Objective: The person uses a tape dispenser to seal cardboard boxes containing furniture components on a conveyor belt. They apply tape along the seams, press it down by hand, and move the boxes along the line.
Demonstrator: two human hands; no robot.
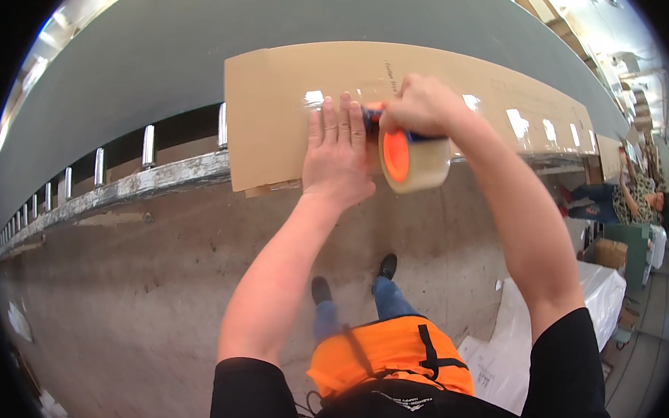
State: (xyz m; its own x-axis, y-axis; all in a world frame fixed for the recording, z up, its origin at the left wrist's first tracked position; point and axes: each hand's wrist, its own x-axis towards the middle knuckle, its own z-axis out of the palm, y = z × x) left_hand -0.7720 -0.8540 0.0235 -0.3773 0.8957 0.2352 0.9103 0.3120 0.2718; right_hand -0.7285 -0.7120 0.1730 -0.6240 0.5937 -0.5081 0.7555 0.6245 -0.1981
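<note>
A long, flat cardboard box lies across the edge of a roller conveyor, with shiny strips of clear tape along its near side. My left hand rests flat on the cardboard, fingers stretched toward the far side. Just right of it, my right hand is closed around a tape dispenser with an orange hub and a thick roll of clear tape. The dispenser's blue and orange head is against the box beside my left fingertips, partly hidden by my hands.
Metal rollers line the conveyor's frame at left, and a wide grey surface stretches behind the box. Another person is at the far right. White-wrapped goods stand on the floor at lower right.
</note>
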